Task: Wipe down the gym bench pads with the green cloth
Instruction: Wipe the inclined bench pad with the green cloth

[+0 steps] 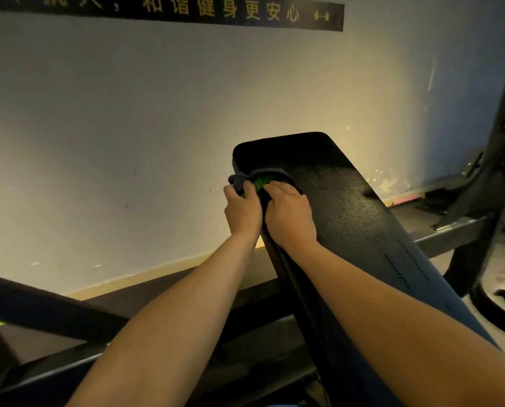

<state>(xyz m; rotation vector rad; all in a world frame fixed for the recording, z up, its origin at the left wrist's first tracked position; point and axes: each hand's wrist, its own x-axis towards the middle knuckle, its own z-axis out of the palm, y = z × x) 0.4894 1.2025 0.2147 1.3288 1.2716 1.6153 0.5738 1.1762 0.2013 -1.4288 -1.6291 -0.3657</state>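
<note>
My left hand (242, 211) clutches the green cloth (260, 182) at the pad (348, 207) edge, my right hand (289, 215) pressing it flat. Wiping looks underway; next, I'd sweep it toward me.

green cloth (260, 182) mostly hidden beneath fingers (249, 188), wall banner (186, 10) cropped by top edge

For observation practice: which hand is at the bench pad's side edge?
The left hand, gripping the green cloth at the side edge of the bench pad; the right hand rests on top.
</note>
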